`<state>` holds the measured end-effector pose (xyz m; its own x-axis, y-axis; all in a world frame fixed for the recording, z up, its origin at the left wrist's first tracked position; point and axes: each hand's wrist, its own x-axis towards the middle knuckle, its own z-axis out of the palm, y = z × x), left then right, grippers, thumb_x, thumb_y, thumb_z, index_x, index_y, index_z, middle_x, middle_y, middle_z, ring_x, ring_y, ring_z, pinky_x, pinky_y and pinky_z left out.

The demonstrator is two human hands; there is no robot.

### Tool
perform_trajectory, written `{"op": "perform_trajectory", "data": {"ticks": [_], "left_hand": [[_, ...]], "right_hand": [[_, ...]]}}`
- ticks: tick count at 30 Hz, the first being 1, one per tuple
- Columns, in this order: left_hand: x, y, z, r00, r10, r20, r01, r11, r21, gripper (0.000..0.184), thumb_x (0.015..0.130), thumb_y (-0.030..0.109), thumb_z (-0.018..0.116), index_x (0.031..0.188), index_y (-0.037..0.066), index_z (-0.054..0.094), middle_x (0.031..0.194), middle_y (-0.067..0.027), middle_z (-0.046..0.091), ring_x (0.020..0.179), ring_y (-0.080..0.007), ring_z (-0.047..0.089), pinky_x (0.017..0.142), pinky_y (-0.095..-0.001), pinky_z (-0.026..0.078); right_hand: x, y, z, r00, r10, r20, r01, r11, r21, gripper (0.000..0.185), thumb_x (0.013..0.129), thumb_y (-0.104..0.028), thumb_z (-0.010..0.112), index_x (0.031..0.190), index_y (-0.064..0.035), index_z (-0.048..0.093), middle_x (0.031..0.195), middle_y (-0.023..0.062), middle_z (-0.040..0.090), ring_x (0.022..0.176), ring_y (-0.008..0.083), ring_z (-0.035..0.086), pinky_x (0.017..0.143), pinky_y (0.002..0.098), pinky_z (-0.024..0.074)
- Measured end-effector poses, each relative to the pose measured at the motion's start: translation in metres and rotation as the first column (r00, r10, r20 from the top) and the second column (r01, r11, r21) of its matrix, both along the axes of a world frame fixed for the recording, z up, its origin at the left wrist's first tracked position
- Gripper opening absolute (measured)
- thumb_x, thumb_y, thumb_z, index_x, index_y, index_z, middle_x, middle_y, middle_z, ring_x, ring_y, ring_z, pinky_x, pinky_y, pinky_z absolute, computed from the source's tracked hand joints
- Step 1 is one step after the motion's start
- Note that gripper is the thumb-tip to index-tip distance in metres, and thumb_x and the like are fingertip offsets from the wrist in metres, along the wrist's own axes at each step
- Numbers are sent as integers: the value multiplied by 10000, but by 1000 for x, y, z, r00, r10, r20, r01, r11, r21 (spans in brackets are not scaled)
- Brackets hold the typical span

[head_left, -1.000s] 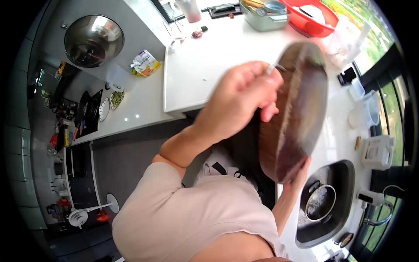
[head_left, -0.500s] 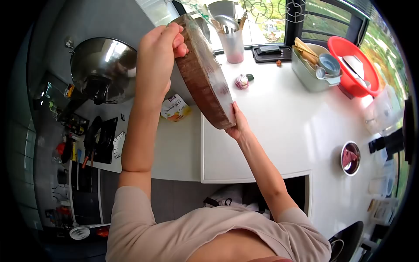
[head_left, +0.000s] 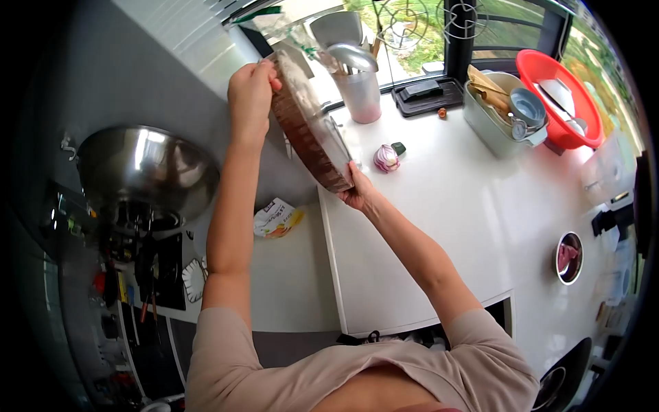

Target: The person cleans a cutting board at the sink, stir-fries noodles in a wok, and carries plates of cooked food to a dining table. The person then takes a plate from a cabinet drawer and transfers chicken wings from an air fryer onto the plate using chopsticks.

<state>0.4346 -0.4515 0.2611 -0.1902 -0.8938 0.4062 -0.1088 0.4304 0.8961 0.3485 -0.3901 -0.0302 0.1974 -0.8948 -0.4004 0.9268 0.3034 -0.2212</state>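
A thick round wooden chopping board (head_left: 309, 127) is held up on its edge above the left end of the white counter, its brown rim turned toward me. My left hand (head_left: 252, 97) grips its upper left side with the fingers curled over the edge. Down at the lower end, my right hand (head_left: 358, 190) is closed round the rim, thumb on the pale face and the other fingers partly hidden underneath. A purple-and-white onion (head_left: 386, 158) lies on the counter to the right of the board, beside a small dark green piece (head_left: 399, 147).
Behind the board stands a frosted utensil holder (head_left: 360, 99). A black tray (head_left: 429, 96), grey bin (head_left: 494, 127) and red basin (head_left: 559, 103) line the window side. A metal bowl with red meat (head_left: 568, 258) sits right. Left are a steel wok-like pan (head_left: 147, 168) and a packet (head_left: 278, 218).
Both hands, still holding the chopping board, have moved slightly left relative to the counter. The view has shifted, so the counter items appear lower and further right.
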Motion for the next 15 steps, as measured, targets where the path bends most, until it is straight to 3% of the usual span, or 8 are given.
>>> {"op": "perform_trajectory", "data": {"ticks": [3,4,6,10,11,12,13,15], "left_hand": [[-7,-29,-3,998,-30,-52,32,999,42,238,891,133,519,672,42,546,647,-15,539,574,-98,495,566,-236,390],[-5,-45,-5,999,-45,1,45,997,69,161,882,153,536,749,78,587,668,33,544,589,-71,533,586,-219,416],[-1,-72,-7,999,-46,2,46,993,109,151,879,142,538,758,67,586,647,33,519,569,-71,516,569,-206,415],[11,-81,-2,998,-53,-25,58,970,235,143,887,164,585,802,51,604,644,30,509,572,-81,522,613,-227,472],[13,-85,-4,999,-44,-22,48,975,216,167,916,172,555,813,49,602,671,9,532,583,-93,534,577,-232,459],[24,-102,-7,992,-125,-35,130,964,233,160,920,159,561,858,20,611,713,-4,558,638,-107,558,627,-246,479],[26,-101,-6,995,-99,-27,103,966,236,165,923,153,561,949,-6,599,795,-33,579,709,-124,572,693,-263,485],[26,-84,-4,988,-128,-81,141,972,189,288,929,149,558,1141,-44,534,985,-98,585,874,-157,575,832,-295,470]], "right_hand": [[-4,-17,-6,996,-13,-84,20,997,77,443,989,-478,305,1252,-144,432,1190,90,533,1044,224,578,809,422,545],[-6,-18,3,999,-15,-39,19,993,117,427,992,-470,301,1241,-151,437,1167,82,538,1042,223,580,783,418,547],[-3,-31,-2,999,-18,-32,22,991,132,416,996,-457,294,1238,-150,438,1186,93,536,1033,228,584,785,416,547],[-7,-11,10,999,36,-26,-35,999,35,466,991,-444,316,1284,-92,399,1258,180,498,1071,323,569,817,448,537],[-14,-2,14,991,103,-90,-104,995,-7,494,987,-430,341,1318,-65,363,1250,209,493,1060,346,574,811,453,537],[-19,11,13,973,174,-153,-181,983,-36,530,982,-416,366,1351,-38,327,1241,238,488,1050,369,578,805,458,538],[-22,22,8,965,132,-227,-148,988,-53,585,970,-381,421,1398,-14,263,1221,288,488,992,390,599,781,456,547],[-55,86,27,823,10,-568,-119,981,-155,512,954,-335,466,1326,12,402,1223,247,519,971,351,615,790,419,544]]}}
